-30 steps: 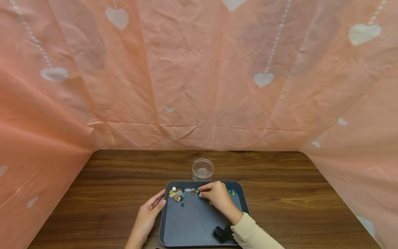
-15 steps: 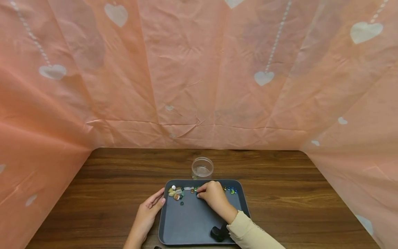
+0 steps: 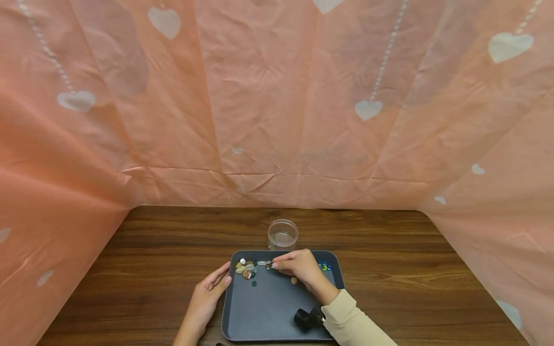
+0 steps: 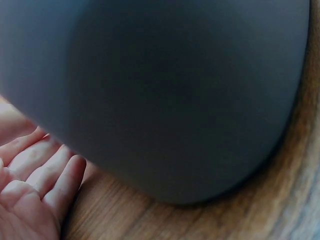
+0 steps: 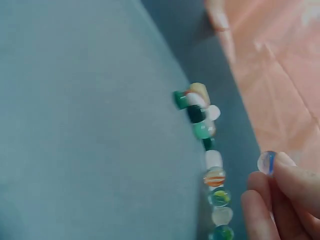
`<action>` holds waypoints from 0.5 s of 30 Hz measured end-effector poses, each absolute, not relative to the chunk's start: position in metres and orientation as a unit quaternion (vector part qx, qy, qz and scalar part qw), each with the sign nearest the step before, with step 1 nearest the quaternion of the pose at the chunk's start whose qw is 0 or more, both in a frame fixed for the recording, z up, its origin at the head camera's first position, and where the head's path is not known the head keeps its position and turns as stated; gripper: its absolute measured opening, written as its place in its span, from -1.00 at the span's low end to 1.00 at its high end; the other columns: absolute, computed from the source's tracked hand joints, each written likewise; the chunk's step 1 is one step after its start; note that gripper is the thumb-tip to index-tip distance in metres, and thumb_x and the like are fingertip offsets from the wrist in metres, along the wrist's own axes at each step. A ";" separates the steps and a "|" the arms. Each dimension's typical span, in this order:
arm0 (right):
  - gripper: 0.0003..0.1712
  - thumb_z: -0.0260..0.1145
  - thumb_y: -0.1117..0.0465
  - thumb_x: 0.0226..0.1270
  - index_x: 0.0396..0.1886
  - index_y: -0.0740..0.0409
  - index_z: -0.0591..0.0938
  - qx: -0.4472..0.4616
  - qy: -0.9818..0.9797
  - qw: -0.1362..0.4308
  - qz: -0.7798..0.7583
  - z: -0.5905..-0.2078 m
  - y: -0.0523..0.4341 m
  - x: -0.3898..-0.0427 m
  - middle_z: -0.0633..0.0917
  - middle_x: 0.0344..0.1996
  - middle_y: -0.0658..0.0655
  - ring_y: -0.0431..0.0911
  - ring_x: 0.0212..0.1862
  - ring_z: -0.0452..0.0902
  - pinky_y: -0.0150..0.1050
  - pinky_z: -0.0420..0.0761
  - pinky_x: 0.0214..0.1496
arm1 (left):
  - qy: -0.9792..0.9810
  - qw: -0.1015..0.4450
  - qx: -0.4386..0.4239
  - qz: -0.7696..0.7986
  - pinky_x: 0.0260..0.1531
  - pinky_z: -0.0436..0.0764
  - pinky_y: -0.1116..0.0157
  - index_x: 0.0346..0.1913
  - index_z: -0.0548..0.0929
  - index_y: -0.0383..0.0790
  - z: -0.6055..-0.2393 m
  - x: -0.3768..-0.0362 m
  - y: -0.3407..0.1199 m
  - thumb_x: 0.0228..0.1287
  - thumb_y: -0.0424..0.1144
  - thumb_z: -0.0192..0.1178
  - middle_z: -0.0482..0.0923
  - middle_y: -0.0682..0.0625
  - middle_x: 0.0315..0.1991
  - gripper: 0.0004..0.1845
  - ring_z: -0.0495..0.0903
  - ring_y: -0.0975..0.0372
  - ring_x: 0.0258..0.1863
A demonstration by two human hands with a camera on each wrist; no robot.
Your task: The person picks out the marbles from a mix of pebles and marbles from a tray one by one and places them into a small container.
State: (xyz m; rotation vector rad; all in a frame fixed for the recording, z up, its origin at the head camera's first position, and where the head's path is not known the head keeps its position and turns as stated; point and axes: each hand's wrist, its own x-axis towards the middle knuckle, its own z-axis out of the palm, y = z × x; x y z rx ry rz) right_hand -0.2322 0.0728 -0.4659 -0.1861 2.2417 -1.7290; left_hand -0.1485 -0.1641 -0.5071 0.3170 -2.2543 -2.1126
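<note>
Backdrop: pink crinkled plastic sheeting with white hearts (image 3: 277,120) hangs behind and to both sides of a dark wood-grain table (image 3: 130,269).

Left hand: the left hand (image 3: 207,294) lies on the table with fingers straight and relaxed, fingertips against the left rim of the dark grey rounded plastic tray (image 3: 268,312); it holds nothing and seems placed there to steady the tray. The left wrist view shows the same fingers (image 4: 35,175) beside the tray's curved corner.

Stone cluster: a heap of polished pebbles in tan, white and green (image 3: 245,270) sits in the tray's far left corner, with a row of stones and marbles trailing rightward along the far wall.

Jar: a clear round plastic jar (image 3: 283,234) stands on the table just beyond the tray's far rim, open side up.

Right hand: the right hand (image 3: 299,267) pinches a small clear glass marble with a blue swirl (image 5: 266,162) between thumb and fingertips, lifted just above the row, near the jar side.

Loose bead: a small tan bead (image 3: 294,280) lies on the tray floor just beneath that hand.

Far right: blue and green marbles (image 3: 323,265) rest by the tray's far right corner.
</note>
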 end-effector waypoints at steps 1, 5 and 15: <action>-0.74 0.46 0.34 0.18 -0.17 0.44 0.75 -0.056 0.763 0.159 -0.624 -0.465 0.074 -0.233 0.82 -0.33 0.22 -0.26 -0.39 0.71 -0.27 0.74 -0.23 | -0.726 0.018 0.102 -0.679 0.02 0.47 0.64 0.35 0.49 -0.26 -0.507 -0.149 -0.164 0.40 -0.16 0.23 0.51 -0.19 0.31 -0.48 0.46 0.06 0.33; -0.67 0.38 0.43 0.24 -0.04 0.58 0.66 -0.017 0.700 0.180 -0.691 -0.463 0.077 -0.236 0.81 -0.22 0.26 -0.18 -0.24 0.75 -0.18 0.72 -0.03 | -0.728 0.017 0.102 -0.678 0.01 0.46 0.64 0.35 0.49 -0.25 -0.507 -0.148 -0.164 0.40 -0.15 0.23 0.50 -0.18 0.31 -0.47 0.45 0.07 0.34; -0.56 0.28 0.45 0.34 0.14 0.67 0.49 0.002 0.629 0.189 -0.754 -0.457 0.084 -0.242 0.80 -0.23 0.14 -0.22 -0.21 0.73 -0.27 0.70 0.02 | -0.727 0.012 0.103 -0.678 -0.01 0.47 0.63 0.36 0.48 -0.27 -0.508 -0.147 -0.164 0.39 -0.14 0.24 0.50 -0.19 0.32 -0.45 0.45 0.07 0.34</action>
